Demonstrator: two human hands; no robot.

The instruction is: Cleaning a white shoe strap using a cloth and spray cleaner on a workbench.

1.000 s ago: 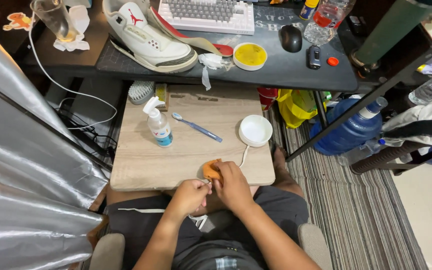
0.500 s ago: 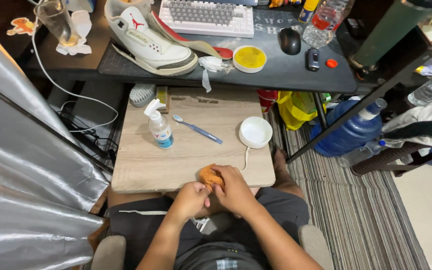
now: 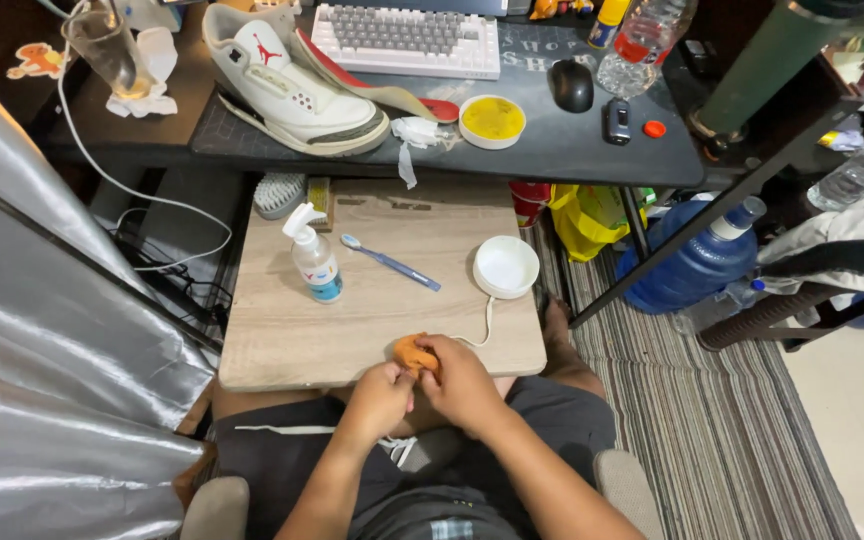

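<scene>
Both hands meet at the near edge of the wooden board (image 3: 282,340), closed on an orange cloth (image 3: 414,352). The left hand (image 3: 380,398) pinches its lower side; the right hand (image 3: 462,382) wraps over it, though how tightly is hard to see. A white cord (image 3: 484,325) runs from the cloth's side, perhaps beneath it, towards the white bowl (image 3: 506,266). The spray bottle (image 3: 314,256) and toothbrush (image 3: 389,262) lie well apart, leaving bare board between.

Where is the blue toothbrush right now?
The blue toothbrush lies on the wooden board, between the spray bottle on its left and the white bowl on its right.
</scene>
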